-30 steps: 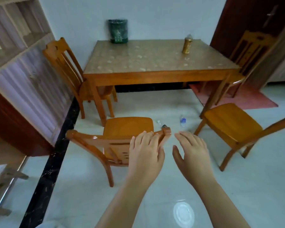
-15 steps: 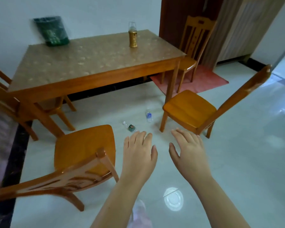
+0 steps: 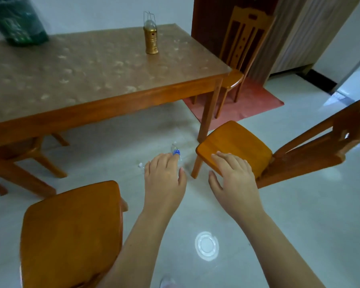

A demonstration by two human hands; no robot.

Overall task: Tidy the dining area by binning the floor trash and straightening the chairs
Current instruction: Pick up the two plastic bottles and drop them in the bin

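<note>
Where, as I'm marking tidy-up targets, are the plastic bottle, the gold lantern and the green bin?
plastic bottle (image 3: 176,151): head view, blue label.
gold lantern (image 3: 151,41): head view, body.
green bin (image 3: 19,26): head view, side wall.

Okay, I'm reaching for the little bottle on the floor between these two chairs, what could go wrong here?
1. The bottle lies on smooth floor just past your left hand. A nudge from open fingers might send it rolling under the table.
2. A smaller clear scrap beside that hand is partly hidden and easy to miss.
3. The angled chair has its front leg close to the bottle, so a reaching arm could bump it.
</note>
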